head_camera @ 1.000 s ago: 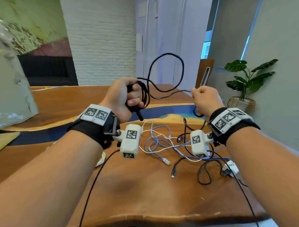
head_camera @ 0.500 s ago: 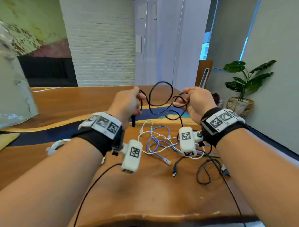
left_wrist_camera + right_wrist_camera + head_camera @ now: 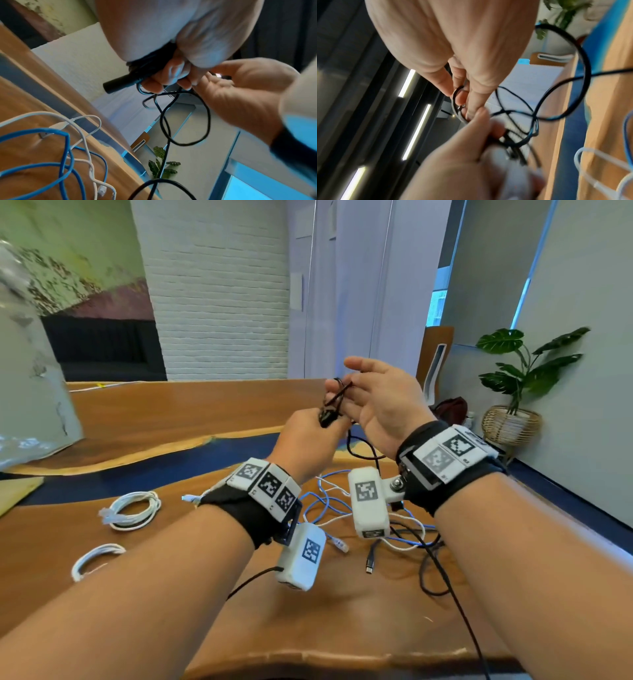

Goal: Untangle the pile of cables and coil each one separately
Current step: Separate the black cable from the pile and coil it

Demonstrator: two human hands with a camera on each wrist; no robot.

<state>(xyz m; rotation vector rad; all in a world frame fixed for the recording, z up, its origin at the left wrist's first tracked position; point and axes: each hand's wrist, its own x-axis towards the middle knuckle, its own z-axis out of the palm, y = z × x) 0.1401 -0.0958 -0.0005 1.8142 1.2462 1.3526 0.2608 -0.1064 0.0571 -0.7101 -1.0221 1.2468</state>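
Black cable plug visible wrist-view only.

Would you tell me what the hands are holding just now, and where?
The left hand grips the black cable by its gathered coil; the right hand's fingers hold a loop.

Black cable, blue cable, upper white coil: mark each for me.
black cable (image 3: 208,119), left wrist view, on the hanging loop's right side
blue cable (image 3: 67,151), left wrist view, on a strand over the table
upper white coil (image 3: 150,510), head view, on its right rim
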